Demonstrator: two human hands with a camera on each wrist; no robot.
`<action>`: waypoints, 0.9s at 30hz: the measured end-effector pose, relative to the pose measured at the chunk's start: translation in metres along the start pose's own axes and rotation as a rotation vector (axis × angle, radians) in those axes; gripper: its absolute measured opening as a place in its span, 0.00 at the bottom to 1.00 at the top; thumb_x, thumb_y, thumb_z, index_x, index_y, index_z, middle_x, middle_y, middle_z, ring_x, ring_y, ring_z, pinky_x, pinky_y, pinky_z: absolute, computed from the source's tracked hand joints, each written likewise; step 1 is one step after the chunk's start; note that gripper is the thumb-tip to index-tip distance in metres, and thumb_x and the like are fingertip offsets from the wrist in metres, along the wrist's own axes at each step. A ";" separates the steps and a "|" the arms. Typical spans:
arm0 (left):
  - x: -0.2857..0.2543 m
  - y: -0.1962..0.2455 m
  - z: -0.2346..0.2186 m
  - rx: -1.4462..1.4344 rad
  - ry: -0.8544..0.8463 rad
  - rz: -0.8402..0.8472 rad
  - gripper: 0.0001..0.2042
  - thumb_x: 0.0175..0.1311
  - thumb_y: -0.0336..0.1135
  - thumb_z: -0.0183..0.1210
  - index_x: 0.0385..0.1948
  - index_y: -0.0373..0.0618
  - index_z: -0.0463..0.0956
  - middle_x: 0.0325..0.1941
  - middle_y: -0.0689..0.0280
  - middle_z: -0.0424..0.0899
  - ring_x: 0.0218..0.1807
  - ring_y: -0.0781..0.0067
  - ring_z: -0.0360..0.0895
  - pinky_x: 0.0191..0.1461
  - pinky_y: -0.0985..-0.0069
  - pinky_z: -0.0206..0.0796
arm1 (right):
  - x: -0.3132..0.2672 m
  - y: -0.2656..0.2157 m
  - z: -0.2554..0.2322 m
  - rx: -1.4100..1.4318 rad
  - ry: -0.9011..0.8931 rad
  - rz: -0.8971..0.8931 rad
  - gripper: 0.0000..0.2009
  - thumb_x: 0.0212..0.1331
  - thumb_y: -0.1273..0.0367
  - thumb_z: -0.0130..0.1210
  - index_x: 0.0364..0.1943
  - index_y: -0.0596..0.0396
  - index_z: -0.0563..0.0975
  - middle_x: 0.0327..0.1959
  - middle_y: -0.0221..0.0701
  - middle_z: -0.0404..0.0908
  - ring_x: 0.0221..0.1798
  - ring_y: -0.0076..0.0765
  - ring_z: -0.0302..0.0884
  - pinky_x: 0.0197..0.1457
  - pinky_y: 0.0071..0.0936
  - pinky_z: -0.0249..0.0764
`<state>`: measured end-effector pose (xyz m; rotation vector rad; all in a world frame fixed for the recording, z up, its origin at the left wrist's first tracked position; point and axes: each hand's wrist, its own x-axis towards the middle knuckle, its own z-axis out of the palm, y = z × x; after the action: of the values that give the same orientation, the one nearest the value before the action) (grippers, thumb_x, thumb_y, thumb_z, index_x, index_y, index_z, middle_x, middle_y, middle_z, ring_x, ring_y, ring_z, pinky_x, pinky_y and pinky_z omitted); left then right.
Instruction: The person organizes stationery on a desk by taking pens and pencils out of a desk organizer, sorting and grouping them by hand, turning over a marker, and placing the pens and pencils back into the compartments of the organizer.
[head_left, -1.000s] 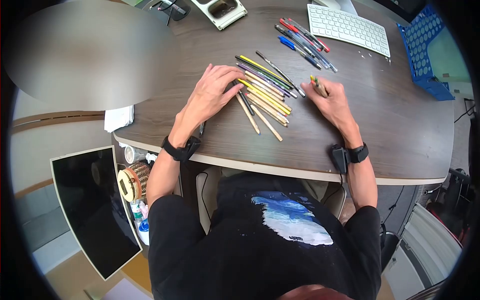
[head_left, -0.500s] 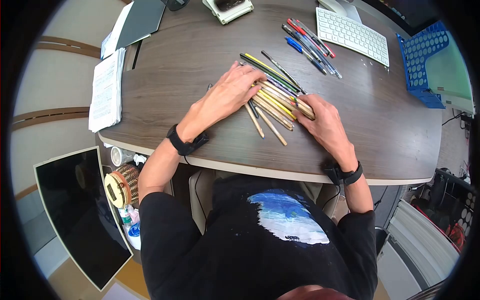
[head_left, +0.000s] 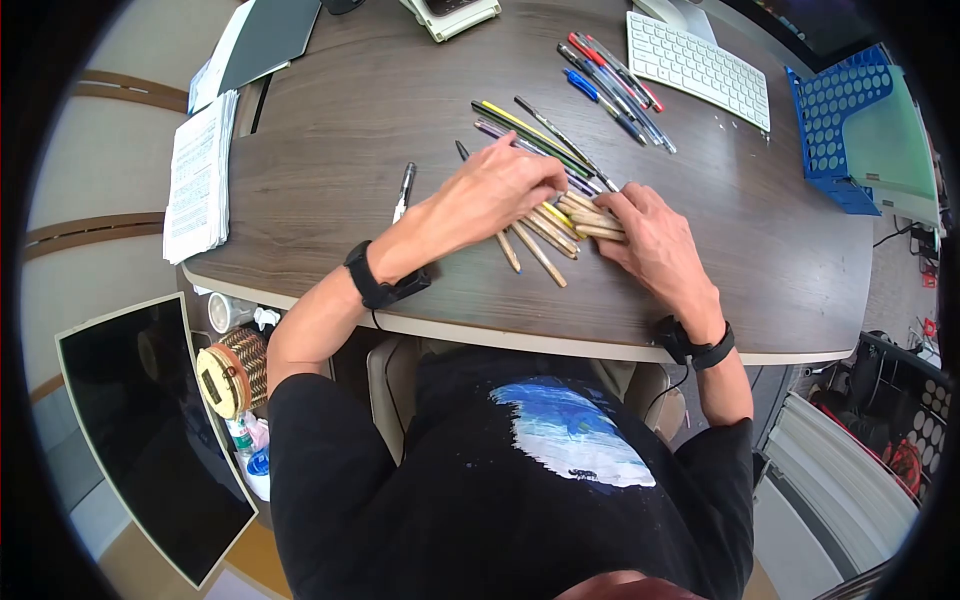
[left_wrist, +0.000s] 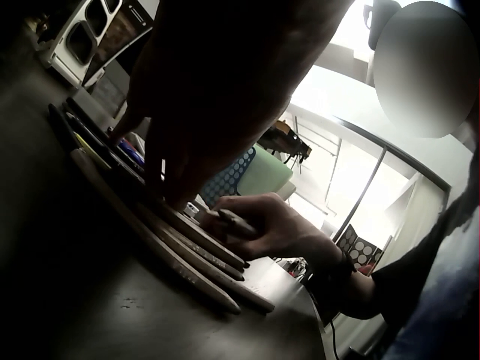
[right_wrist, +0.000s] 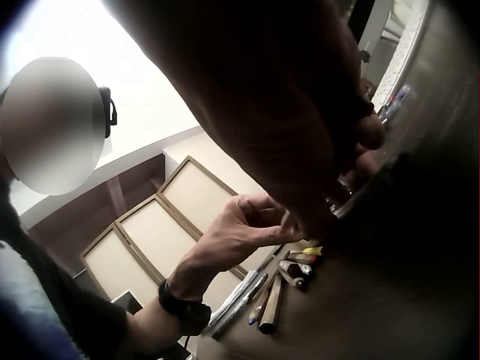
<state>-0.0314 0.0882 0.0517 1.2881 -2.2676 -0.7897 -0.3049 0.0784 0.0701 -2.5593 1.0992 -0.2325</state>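
My left hand (head_left: 495, 188) reaches over a spread of coloured pencils (head_left: 540, 255), its thumb and fingertips pinching at the pencils close to my other hand. The pinched ends are mostly covered by its fingers. Gripped in my right hand (head_left: 655, 235) is a bundle of wooden pencils (head_left: 598, 217), their ends pointing left toward the left fingertips. Seen from the left wrist, several pencils (left_wrist: 187, 262) lie side by side on the desk under the left fingers. Dark green, yellow and purple pencils (head_left: 530, 135) lie just beyond the left hand.
Several pens (head_left: 615, 85) in red, blue and black lie farther back, before a white keyboard (head_left: 697, 70). A blue perforated holder (head_left: 840, 130) stands at right. One black-and-white pen (head_left: 405, 190) lies beside the left forearm; a paper stack (head_left: 200, 180) is at the desk's left edge.
My right hand has come left and down to the pencils, and its bundle now shows more pencils. My left hand has moved right across the pencils toward it.
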 end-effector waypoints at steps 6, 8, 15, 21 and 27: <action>-0.037 -0.015 -0.028 -0.009 0.223 0.001 0.08 0.71 0.28 0.68 0.48 0.46 0.87 0.45 0.66 0.92 0.48 0.60 0.89 0.84 0.47 0.62 | -0.009 0.012 -0.002 -0.014 -0.058 0.016 0.26 0.49 0.72 0.76 0.50 0.56 0.72 0.45 0.39 0.78 0.51 0.54 0.81 0.50 0.49 0.80; -0.054 -0.018 -0.034 0.053 0.231 -0.078 0.08 0.70 0.27 0.69 0.48 0.46 0.88 0.46 0.67 0.93 0.50 0.61 0.89 0.82 0.46 0.65 | -0.012 0.012 -0.002 -0.011 -0.057 0.030 0.26 0.49 0.72 0.76 0.50 0.56 0.72 0.45 0.40 0.78 0.51 0.54 0.81 0.50 0.50 0.80; -0.083 -0.013 -0.034 0.078 0.193 -0.102 0.10 0.68 0.27 0.70 0.49 0.49 0.88 0.50 0.69 0.92 0.57 0.63 0.87 0.83 0.44 0.63 | -0.012 0.014 -0.001 -0.065 -0.034 0.033 0.22 0.57 0.67 0.73 0.48 0.56 0.70 0.41 0.42 0.80 0.47 0.57 0.82 0.46 0.52 0.78; -0.075 -0.001 -0.013 0.162 0.205 0.010 0.14 0.65 0.33 0.73 0.51 0.50 0.87 0.56 0.69 0.87 0.63 0.62 0.82 0.84 0.38 0.60 | -0.010 0.005 -0.001 0.168 -0.022 0.143 0.19 0.63 0.68 0.69 0.49 0.57 0.70 0.41 0.48 0.84 0.42 0.66 0.82 0.42 0.56 0.77; -0.063 0.003 0.000 0.303 0.241 -0.075 0.20 0.65 0.40 0.74 0.58 0.52 0.84 0.59 0.66 0.83 0.65 0.58 0.79 0.84 0.34 0.55 | 0.000 -0.032 -0.003 0.360 0.025 0.014 0.20 0.62 0.73 0.68 0.55 0.56 0.72 0.47 0.46 0.82 0.47 0.66 0.82 0.47 0.54 0.78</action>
<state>-0.0022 0.1442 0.0491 1.5179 -2.2095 -0.2979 -0.2844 0.0982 0.0851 -2.2337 0.9823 -0.4194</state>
